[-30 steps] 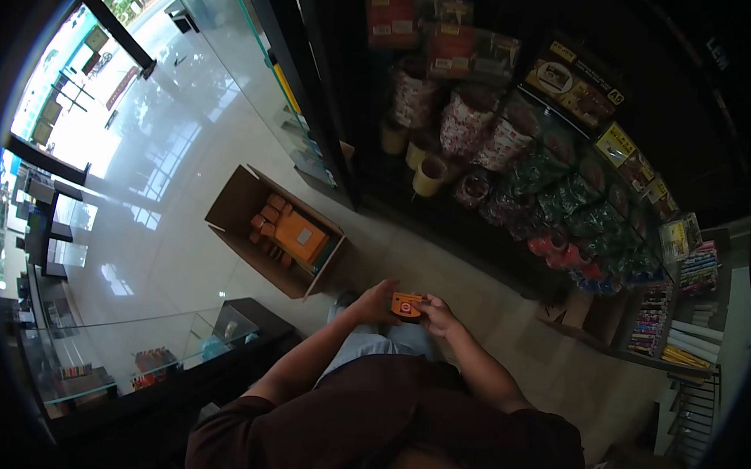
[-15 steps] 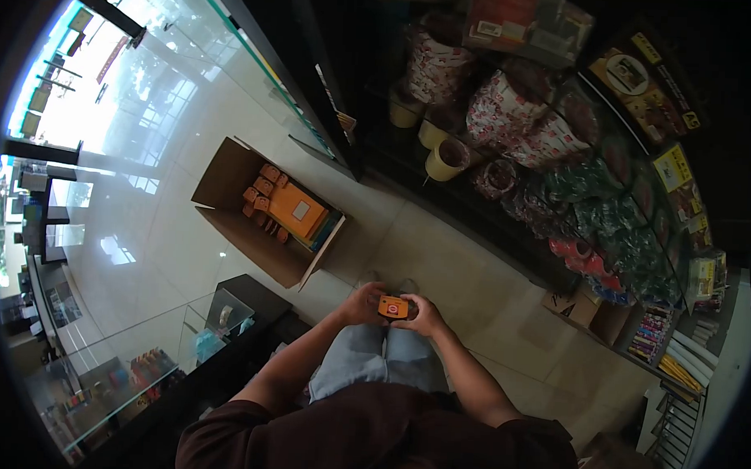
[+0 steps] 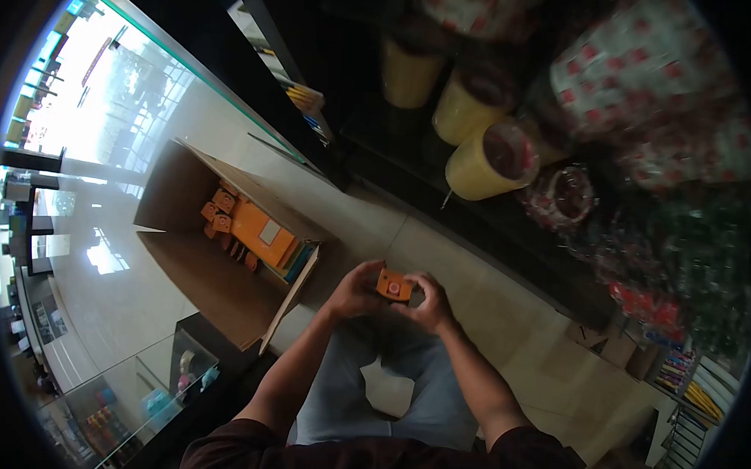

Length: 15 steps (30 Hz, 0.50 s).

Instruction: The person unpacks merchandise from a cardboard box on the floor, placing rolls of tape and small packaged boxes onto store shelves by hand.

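A small orange box [image 3: 394,286] with a red and white mark on its face is held in front of my knees. My left hand [image 3: 355,292] grips its left side, thumb and fingers around the edge. On the other side my right hand [image 3: 430,306] has its fingers bent against the box's right edge. Ahead to the left is an open cardboard carton [image 3: 193,288]. Inside it lie several similar small orange boxes [image 3: 223,200] and a larger orange packet [image 3: 260,233] with a white label.
Shelves on the right hold yellowish tape rolls [image 3: 487,162] and plastic-wrapped rolls [image 3: 662,71]. A glass display counter [image 3: 130,383] stands at the lower left. A glass panel edge [image 3: 195,79] runs along the upper left. Tiled floor [image 3: 504,355] lies between carton and shelves.
My view has dropped lower and closer to the shelf and carton, which look larger. Both hands still hold the small orange box, now a little higher in view.
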Tool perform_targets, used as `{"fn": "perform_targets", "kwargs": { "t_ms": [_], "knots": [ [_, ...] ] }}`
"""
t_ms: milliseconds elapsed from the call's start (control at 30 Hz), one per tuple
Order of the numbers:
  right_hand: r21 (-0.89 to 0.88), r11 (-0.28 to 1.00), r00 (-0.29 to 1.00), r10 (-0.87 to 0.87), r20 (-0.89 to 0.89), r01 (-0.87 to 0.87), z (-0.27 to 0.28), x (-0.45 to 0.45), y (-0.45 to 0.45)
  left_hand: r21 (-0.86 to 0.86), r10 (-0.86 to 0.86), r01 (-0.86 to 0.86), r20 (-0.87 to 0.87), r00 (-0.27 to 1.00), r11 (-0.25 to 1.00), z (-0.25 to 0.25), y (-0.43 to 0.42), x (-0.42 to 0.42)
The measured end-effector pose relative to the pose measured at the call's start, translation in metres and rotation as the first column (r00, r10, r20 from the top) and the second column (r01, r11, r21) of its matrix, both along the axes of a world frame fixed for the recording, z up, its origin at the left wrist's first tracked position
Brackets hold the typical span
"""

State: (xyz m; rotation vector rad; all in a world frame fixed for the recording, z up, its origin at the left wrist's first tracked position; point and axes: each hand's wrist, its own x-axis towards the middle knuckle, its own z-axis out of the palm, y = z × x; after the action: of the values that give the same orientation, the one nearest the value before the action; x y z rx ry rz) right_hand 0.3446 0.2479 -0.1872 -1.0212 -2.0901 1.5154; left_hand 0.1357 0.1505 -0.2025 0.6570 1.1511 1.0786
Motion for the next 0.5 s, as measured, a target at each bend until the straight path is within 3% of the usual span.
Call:
{"fn": "perform_targets", "kwargs": {
  "t_ms": [200,300,400,500],
  "knots": [
    [0.407,0.906,0.986,-0.054,-0.156,0.114,-0.095,-0.032,0.091,0.035,0.339,-0.340,-0.226,0.913,0.940,-0.066,0.057,0.001],
    [0.543,0.809,0.963,-0.096,-0.253,0.224,-0.134,-0.042,0.140,0.020,0.189,-0.200,-0.427,0.884,0.980,-0.078,0.068,0.002],
    [0.638,0.713,0.956,-0.186,-0.225,0.289,-0.170,-0.054,0.175,0.184,0.051,0.123,-0.727,0.684,0.975,-0.063,0.078,-0.005],
    [0.696,0.664,0.962,-0.197,-0.191,0.274,-0.193,-0.068,0.195,0.203,0.046,0.171,-0.764,0.643,0.964,-0.065,0.081,-0.011]
  ]
}}
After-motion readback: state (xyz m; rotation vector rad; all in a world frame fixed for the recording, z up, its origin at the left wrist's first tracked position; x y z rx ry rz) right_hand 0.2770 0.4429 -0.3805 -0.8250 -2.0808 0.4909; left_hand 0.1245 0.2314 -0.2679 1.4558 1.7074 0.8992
